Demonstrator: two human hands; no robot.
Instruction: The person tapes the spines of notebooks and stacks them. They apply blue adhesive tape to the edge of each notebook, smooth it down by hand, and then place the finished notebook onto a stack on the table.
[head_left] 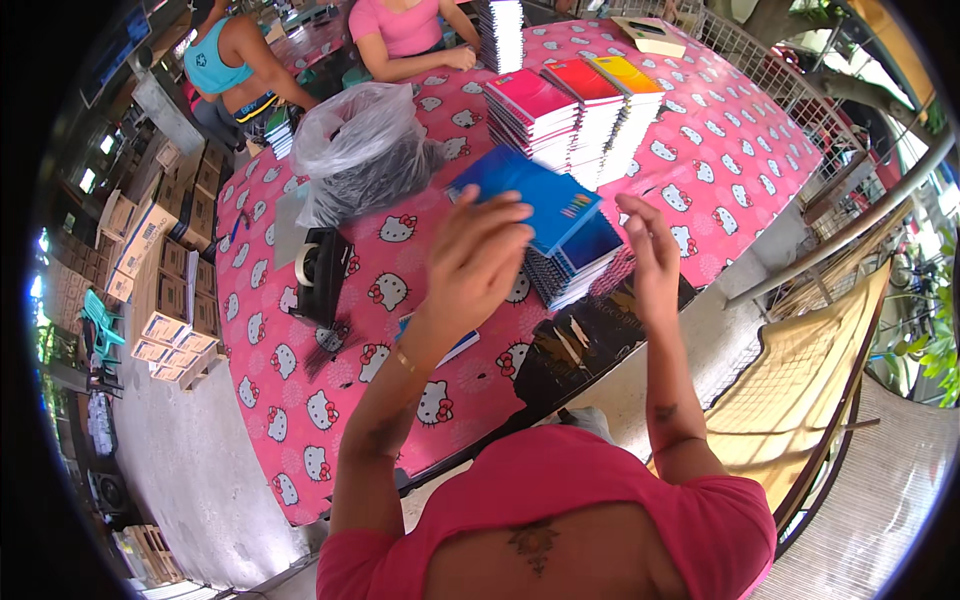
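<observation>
A blue spiral notebook point(525, 190), slightly smeared by motion, lies skewed over a short stack of blue notebooks point(575, 270) near the table's front edge. My left hand point(478, 255) is at its left side, fingers bent over the cover; the grip underneath is hidden. To the right of the stack, my right hand point(652, 255) is raised with fingers apart, holding nothing. Just behind stand tall stacks of pink notebooks point(535, 95), red notebooks point(585, 80) and yellow notebooks point(628, 75). Another blue-edged notebook point(458, 348) shows partly beneath my left forearm.
A black tape dispenser point(322, 275) and a clear plastic bag point(365, 150) of dark coils are to the left on the pink patterned table point(300, 390). Two people point(405, 35) are across the table. Cartons point(175, 290) are piled at far left; a yellow hammock-like cloth point(800, 370) hangs at right.
</observation>
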